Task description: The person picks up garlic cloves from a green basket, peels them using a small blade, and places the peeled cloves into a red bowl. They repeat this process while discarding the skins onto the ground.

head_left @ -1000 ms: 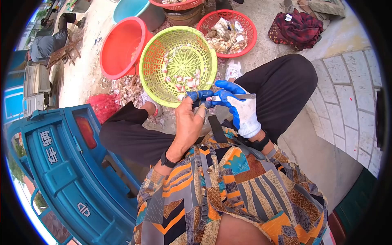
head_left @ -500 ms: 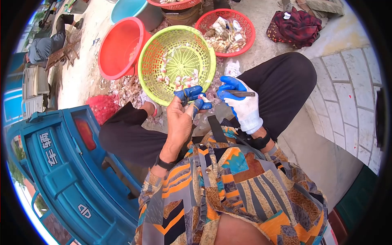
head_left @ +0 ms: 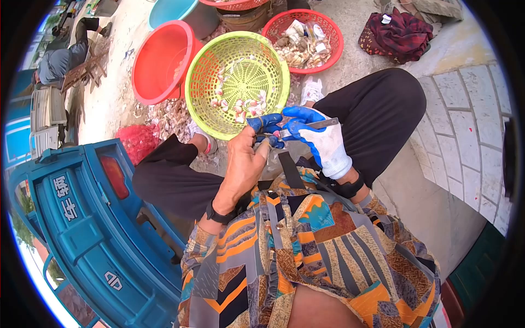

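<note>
My left hand (head_left: 247, 150), its fingertips wrapped in blue covers, pinches a small garlic clove (head_left: 281, 133), mostly hidden by the fingers. My right hand (head_left: 324, 143) wears a white glove with blue-coated fingers and grips a small knife (head_left: 325, 124). The blade end points left and reaches the clove, where both hands meet. Just beyond them is a yellow-green plastic basket (head_left: 192, 104) with several pinkish-white garlic cloves (head_left: 239, 117) on its bottom. Behind it to the right, a red basket (head_left: 339, 46) holds garlic bulbs (head_left: 298, 48).
A red basin (head_left: 147, 65) and a light-blue tub (head_left: 164, 11) stand at the upper left. Garlic skins (head_left: 167, 117) and a red mesh bag (head_left: 136, 145) lie near my left leg. A blue vehicle (head_left: 93, 218) is on the left, a dark red cloth bundle (head_left: 394, 35) upper right. A person (head_left: 63, 63) sits far left.
My right hand has moved left with the knife, so its fingers now meet my left hand. The knife has tilted, and the clove is now mostly covered by fingers.
</note>
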A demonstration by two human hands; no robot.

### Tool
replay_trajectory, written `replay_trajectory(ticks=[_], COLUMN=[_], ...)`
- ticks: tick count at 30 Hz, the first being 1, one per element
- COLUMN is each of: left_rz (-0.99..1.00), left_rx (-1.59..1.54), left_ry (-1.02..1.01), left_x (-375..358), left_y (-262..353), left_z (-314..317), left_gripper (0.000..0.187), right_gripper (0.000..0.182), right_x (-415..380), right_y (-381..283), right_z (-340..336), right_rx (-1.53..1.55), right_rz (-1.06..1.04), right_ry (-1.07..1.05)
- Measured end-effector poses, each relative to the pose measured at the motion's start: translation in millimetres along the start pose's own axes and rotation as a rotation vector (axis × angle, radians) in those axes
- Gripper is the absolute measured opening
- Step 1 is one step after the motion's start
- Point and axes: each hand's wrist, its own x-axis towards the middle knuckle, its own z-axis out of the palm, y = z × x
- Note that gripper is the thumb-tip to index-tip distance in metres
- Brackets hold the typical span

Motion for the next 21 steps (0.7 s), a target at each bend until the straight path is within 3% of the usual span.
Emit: replay_trajectory(ticks=[5,8,16,21], left_rz=[0.021,0.004,0.044,0.042], left_rx=[0.024,0.005,0.082,-0.058], left_ry=[-0.059,-0.041,0.067,0.123], left_x=[-2,-4,-7,-7], left_y=[-3,-2,-5,-15], left_z=[1,6,15,15], left_gripper=[0.040,0.042,0.044,0.031], right_gripper=[0.035,0.032,0.025,0.025], right_x=[2,3,2,1], right_y=[6,10,13,14], right_z=[-5,-6,-3,-2], right_rx=[0.246,0.230,-0.053,-0.257], right_rz=[0.122,0.090,-0.055,-0.097], right_ry=[0.023,0.026,0.077,0.157])
